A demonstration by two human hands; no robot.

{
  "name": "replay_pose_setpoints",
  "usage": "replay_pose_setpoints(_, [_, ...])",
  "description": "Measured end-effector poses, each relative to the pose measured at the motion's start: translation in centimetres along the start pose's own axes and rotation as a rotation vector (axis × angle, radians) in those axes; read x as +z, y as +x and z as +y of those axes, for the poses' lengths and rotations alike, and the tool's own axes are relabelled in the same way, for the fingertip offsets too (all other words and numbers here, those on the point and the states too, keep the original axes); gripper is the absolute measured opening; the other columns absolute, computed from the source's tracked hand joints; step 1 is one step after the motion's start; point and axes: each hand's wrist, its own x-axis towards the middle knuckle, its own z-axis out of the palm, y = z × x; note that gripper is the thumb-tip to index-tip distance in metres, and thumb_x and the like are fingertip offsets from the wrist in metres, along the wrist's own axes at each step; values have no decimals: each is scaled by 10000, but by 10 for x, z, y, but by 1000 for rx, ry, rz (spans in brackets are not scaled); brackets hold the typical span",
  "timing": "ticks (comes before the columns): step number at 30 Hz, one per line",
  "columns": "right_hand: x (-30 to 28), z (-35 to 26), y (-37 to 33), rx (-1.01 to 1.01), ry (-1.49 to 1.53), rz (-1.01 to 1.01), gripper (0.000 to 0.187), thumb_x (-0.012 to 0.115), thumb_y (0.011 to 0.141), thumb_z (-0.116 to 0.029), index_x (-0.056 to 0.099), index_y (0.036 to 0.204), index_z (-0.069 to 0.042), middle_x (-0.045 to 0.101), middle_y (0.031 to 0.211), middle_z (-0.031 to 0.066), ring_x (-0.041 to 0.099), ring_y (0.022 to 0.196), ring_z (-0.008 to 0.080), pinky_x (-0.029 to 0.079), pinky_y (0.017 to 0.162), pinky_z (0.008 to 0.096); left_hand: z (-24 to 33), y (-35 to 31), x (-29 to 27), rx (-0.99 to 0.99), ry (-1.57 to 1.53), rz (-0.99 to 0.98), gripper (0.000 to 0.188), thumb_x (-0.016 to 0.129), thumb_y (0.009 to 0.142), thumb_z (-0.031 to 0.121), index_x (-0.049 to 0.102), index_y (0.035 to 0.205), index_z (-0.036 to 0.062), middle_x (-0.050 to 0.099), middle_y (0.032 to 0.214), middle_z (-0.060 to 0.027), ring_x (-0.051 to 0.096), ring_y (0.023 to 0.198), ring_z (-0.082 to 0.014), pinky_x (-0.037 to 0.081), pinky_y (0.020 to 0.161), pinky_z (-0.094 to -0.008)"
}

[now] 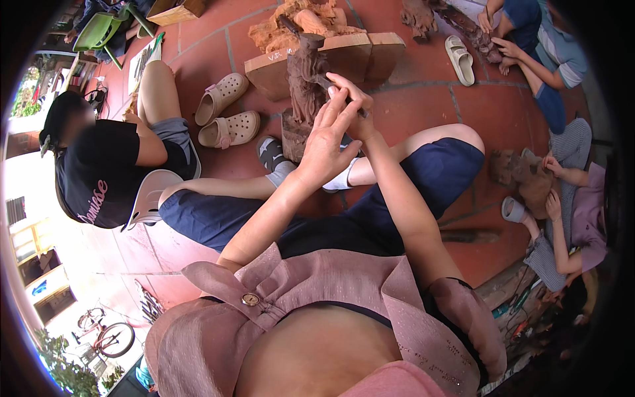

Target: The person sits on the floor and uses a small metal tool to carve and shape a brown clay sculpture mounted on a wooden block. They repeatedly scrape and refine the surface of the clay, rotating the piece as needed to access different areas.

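A reddish-brown carved wooden figure [305, 83] stands upright on a rough block base in front of me, between my feet. My right hand [357, 106] is closed around a dark, slim chisel [323, 81], whose far end reaches the figure's right side. The chisel's butt shows below the fingers. My left hand [325, 142] lies against the right one with its fingers stretched out; whether it also presses on the chisel is hard to see.
Behind the figure sits a thick wooden slab [271, 71] with an orange rough carving [311, 20] on it. Pale clogs [228, 129] lie left of it, another clog [460, 61] at far right. A person in black [99, 165] sits close on my left; others work on the right.
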Motion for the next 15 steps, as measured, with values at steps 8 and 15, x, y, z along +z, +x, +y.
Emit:
replay_pose_setpoints(8, [16, 4, 24, 26, 48, 48, 204, 620, 889, -58, 615, 1087, -8, 676, 993, 133, 662, 847, 180, 518, 732, 289, -10, 17, -9, 75, 86, 64, 773, 691, 693, 44, 400, 1409, 55, 347, 1465, -220, 327, 1350, -401, 294, 1111, -457])
replay_pose_setpoints(15, [14, 11, 13, -169, -154, -147, 209, 604, 854, -11, 661, 1050, -56, 672, 990, 125, 649, 899, 279, 529, 762, 349, -23, -7, -7, 35, 101, 64, 798, 675, 681, 36, 377, 1422, 41, 355, 1455, -224, 345, 1339, -400, 309, 1104, -451])
